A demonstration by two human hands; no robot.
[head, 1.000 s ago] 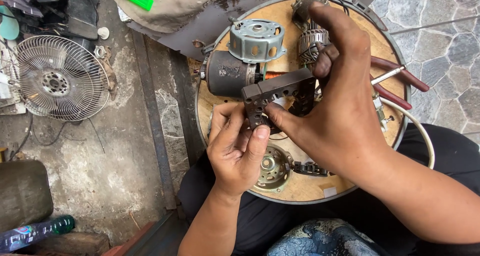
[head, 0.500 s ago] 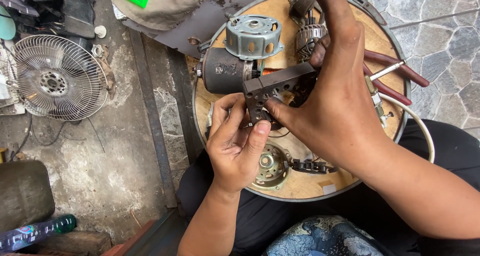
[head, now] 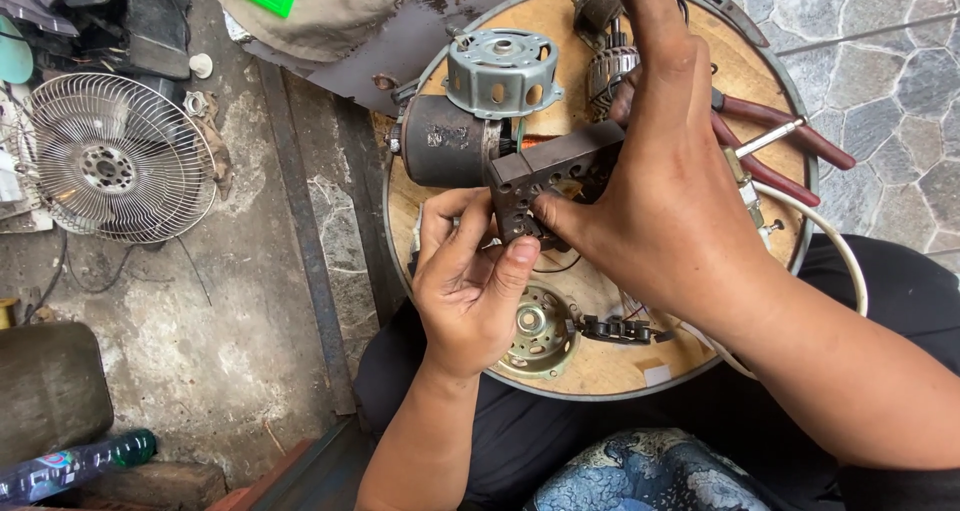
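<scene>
A: Item one, what are the hands holding?

B: Both are gripping a dark square stator block point(head: 545, 186), held up over the round wooden board point(head: 600, 366). The left hand point(head: 470, 291) is pinching its lower left corner, thumb pressing the near edge. The right hand point(head: 670, 201) is closing around the block's right side from above, fingers tight on it.

A: Item two, what is lying on the board?

B: A grey cylindrical motor body point(head: 440, 154) is lying just behind the block, touching a silver ribbed end cover point(head: 502, 71). A second, brassy end cover point(head: 538, 333) is sitting just beside the left wrist, with a small black connector strip point(head: 615, 329) near it. Red-handled pliers point(head: 775, 141) are resting at the right rim.

A: Item three, surroundings?

B: A wire fan guard point(head: 115, 158) is lying on the concrete at left, well apart. A green-capped plastic bottle point(head: 75, 464) is lying at the lower left corner.
</scene>
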